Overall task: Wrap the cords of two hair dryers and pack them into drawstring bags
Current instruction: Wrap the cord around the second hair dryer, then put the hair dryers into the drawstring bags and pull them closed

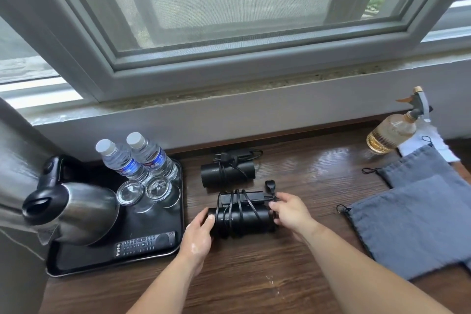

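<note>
Left grip [201, 229] cupped; right grip [289, 210] pinching, forearms extended.

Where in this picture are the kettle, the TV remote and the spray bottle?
kettle [84, 211], head view, on its steel body.
remote [145, 242], head view, on its buttons.
spray bottle [390, 135], head view, on its glass belly.

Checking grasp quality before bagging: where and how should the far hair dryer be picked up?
Grip the far hair dryer around the middle of its barrel, from above. It lies on its side with the cord wrapped there, so a top grip probably pins the loops and the loose plug.
</note>
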`<state>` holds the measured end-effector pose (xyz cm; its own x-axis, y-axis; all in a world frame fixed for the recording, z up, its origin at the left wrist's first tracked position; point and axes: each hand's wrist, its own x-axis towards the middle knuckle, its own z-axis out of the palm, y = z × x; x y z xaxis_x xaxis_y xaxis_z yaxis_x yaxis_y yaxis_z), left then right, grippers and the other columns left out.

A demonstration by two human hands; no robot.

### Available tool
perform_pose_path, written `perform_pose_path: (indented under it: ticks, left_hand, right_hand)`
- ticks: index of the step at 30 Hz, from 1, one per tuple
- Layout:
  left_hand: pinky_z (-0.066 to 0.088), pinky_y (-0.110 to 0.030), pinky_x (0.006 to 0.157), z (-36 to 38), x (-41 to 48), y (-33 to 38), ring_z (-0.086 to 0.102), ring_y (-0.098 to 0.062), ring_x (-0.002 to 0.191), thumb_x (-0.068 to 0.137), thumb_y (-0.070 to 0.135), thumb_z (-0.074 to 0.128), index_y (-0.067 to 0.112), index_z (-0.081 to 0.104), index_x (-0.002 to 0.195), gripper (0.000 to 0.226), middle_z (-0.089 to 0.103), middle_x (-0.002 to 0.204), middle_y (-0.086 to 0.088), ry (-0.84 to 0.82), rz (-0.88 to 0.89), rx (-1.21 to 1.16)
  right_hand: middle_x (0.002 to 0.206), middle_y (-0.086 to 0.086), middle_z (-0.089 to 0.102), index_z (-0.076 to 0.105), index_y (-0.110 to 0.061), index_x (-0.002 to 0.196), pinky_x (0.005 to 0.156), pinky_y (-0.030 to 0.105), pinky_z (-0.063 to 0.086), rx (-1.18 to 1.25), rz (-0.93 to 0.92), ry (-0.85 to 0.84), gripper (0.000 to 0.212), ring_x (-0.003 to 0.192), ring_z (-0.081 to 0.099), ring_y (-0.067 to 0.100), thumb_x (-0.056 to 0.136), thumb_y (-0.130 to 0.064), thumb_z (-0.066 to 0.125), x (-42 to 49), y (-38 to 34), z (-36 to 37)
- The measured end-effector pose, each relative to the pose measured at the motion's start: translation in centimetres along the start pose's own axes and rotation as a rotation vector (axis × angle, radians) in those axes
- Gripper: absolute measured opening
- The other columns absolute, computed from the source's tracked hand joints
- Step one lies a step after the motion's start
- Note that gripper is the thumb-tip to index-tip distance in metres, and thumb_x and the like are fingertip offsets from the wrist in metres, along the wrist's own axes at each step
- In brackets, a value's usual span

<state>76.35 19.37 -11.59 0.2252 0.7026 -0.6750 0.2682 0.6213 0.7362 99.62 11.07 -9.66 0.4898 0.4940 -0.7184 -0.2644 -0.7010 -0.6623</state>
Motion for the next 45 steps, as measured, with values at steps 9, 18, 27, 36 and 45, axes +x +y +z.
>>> perform_pose_path:
  ticks: [9, 18, 27, 36, 45]
  left_hand:
    - [0.034, -0.053, 0.121, -0.9, -0.3, -0.4, 0.047, -0.02, 0.14, 0.102, 0.025, 0.056, 0.029, 0.049, 0.147, 0.046, 0.054, 0.149, 0.002, -0.042, 0.056, 0.104]
    - [0.037, -0.052, 0.119, -1.5, -0.6, -0.3, 0.044, -0.021, 0.143, 0.104, 0.025, 0.055, 0.025, 0.042, 0.153, 0.051, 0.046, 0.155, 0.0, -0.092, 0.058, 0.113]
    - [0.038, -0.05, 0.115, -3.8, -2.9, -1.4, 0.041, -0.03, 0.144, 0.105, 0.018, 0.054, 0.013, 0.038, 0.155, 0.053, 0.037, 0.159, -0.012, -0.145, 0.046, 0.182]
    - [0.043, -0.048, 0.109, -0.3, -6.0, -2.1, 0.047, -0.025, 0.134, 0.104, 0.018, 0.055, 0.007, 0.041, 0.151, 0.05, 0.045, 0.152, -0.011, -0.267, 0.024, 0.331]
    - [0.051, -0.037, 0.091, 14.7, -7.1, -1.3, 0.052, -0.026, 0.132, 0.104, 0.023, 0.055, 0.01, 0.043, 0.148, 0.047, 0.051, 0.142, -0.007, -0.385, 0.025, 0.455]
  right_hand:
    - [0.128, 0.009, 0.067, 0.059, -0.009, 0.136, 0.106, 0.042, 0.05, -0.056, -0.076, 0.081, 0.044, 0.114, 0.064, 0.02, 0.092, -0.005, 0.065, -0.3, 1.5, -0.2]
    - [0.133, 0.005, 0.065, 0.057, -0.009, 0.138, 0.097, 0.024, 0.042, -0.124, -0.072, 0.131, 0.046, 0.12, 0.061, 0.019, 0.093, -0.011, 0.066, -1.1, 2.3, -0.9]
    - [0.133, 0.007, 0.064, 0.056, -0.009, 0.138, 0.103, 0.046, 0.052, -0.075, -0.051, 0.195, 0.048, 0.114, 0.065, 0.023, 0.091, -0.01, 0.067, -4.7, 4.6, -1.6]
    - [0.125, 0.006, 0.065, 0.059, -0.01, 0.133, 0.079, 0.041, 0.059, 0.01, -0.021, 0.236, 0.042, 0.092, 0.065, 0.012, 0.092, -0.005, 0.066, -8.7, 9.4, -7.0]
    - [0.12, 0.005, 0.069, 0.064, -0.019, 0.126, 0.089, 0.047, 0.059, -0.099, -0.065, 0.301, 0.037, 0.106, 0.067, 0.018, 0.089, -0.014, 0.071, -5.7, 12.1, -22.6]
